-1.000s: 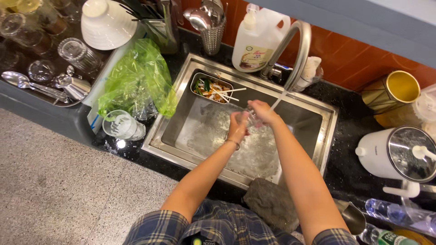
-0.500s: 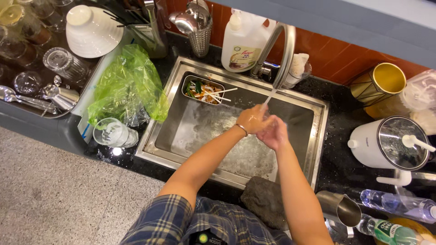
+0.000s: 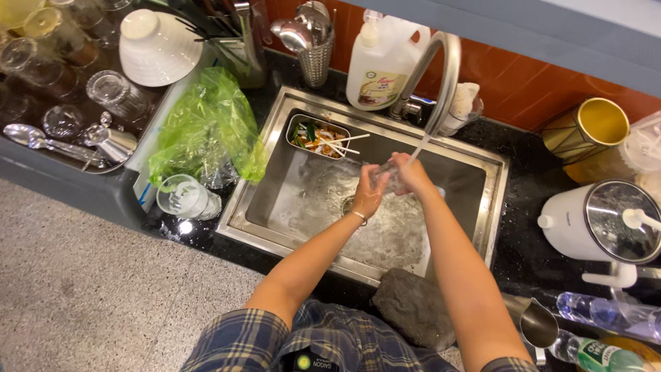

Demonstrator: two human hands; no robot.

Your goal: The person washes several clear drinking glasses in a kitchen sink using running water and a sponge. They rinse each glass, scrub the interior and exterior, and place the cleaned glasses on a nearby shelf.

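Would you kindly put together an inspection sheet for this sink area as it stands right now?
Surface: steel sink, wet and foamy, set in a dark stone counter.
Job's things: clear glass held under the water stream from the curved tap.
Clutter: strainer tray of food scraps; green plastic bag; upturned glass; soap jug; white bowl; kettle; grey cloth.
Grippers: left hand and right hand both grip the glass.
Cables: nothing seen.
Surroundings: speckled floor; orange-brown tiled wall.
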